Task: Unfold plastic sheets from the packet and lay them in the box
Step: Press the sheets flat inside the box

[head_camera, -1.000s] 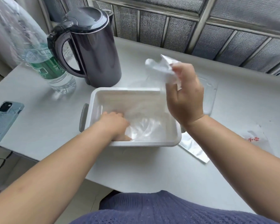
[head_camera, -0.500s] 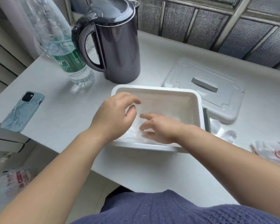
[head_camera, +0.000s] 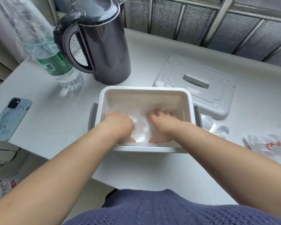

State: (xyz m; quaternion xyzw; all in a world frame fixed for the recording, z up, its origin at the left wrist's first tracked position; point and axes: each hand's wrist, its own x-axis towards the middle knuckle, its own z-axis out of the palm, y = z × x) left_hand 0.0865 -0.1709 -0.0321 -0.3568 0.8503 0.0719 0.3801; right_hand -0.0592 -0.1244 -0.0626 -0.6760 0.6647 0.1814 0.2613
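Note:
A white box (head_camera: 144,90) with grey side handles stands on the table in front of me. A clear, crinkled plastic sheet (head_camera: 140,128) lies on its bottom. Both hands are down inside the box. My left hand (head_camera: 118,125) presses the sheet on the left side and my right hand (head_camera: 162,125) presses it on the right, fingers spread towards the far wall. The packet (head_camera: 269,146), clear plastic with red characters, lies on the table to the right of my right forearm. A loose piece of clear plastic (head_camera: 217,129) lies just right of the box.
The box's white lid (head_camera: 195,85) with a grey grip lies behind the box to the right. A dark kettle (head_camera: 101,46) and a water bottle (head_camera: 52,59) stand at the back left. A phone (head_camera: 10,117) lies near the table's left edge.
A second ago my right hand held a crumpled sheet above the box. It has come down, and both hands now press the sheet inside the box.

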